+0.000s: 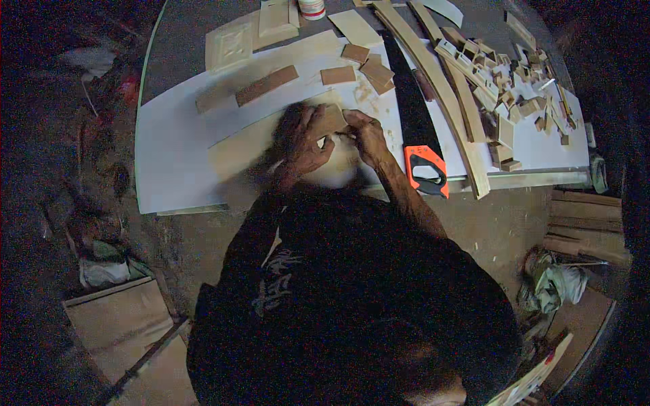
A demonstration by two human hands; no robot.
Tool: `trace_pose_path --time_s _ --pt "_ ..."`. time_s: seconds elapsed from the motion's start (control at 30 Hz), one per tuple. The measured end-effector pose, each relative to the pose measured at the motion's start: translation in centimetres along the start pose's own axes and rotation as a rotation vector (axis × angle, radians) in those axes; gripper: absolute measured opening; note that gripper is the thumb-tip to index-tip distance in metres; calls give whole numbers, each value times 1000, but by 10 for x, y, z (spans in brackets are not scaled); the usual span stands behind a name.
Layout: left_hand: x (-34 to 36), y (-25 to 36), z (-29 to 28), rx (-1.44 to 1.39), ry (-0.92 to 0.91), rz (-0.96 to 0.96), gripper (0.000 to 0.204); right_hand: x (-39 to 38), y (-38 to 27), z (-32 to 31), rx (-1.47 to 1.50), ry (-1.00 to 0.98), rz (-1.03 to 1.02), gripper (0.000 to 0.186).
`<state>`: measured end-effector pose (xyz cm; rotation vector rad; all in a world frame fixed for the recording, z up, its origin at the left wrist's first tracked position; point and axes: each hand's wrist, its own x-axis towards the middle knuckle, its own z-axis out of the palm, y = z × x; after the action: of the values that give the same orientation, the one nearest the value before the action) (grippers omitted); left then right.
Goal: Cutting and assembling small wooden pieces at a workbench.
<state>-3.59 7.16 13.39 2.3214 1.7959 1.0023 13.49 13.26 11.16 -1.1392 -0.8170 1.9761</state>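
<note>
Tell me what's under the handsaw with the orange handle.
White sheet shows beside the handsaw's dark blade, and something whitish, likely the same sheet, through the handle's opening. Whatever lies directly beneath the blade is covered and cannot be seen.

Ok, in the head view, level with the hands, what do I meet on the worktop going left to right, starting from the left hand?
Left hand, right hand, handsaw with an orange handle, long wooden strips, small wooden pieces.
</note>
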Motion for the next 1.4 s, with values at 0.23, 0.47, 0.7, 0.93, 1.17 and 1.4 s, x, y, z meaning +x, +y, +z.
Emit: trace_pose_path --time_s 0.23,0.47,0.7,0.93,1.17,1.4 --pt "6 8 -6 65 -94 -37 55 19 13 -12 -129 -13 -56 23" --pt "11 5 -3 -142 -149 -78 60 12 11 -6 19 16 -80 23" --pt "13 -2 5 -117 -142 -22 52 15 12 -23 -57 -58 -96 20" --pt "7 -24 17 -218 -206 -154 45 -1 21 -71 -341 -31 -538 25" --pt "-9 -36 35 -68 -266 -173 67 -38 27 -141 -621 258 -368 23" --pt "-31 -39 54 135 -319 -149 66 -16 42 -117 -975 274 -611 16"
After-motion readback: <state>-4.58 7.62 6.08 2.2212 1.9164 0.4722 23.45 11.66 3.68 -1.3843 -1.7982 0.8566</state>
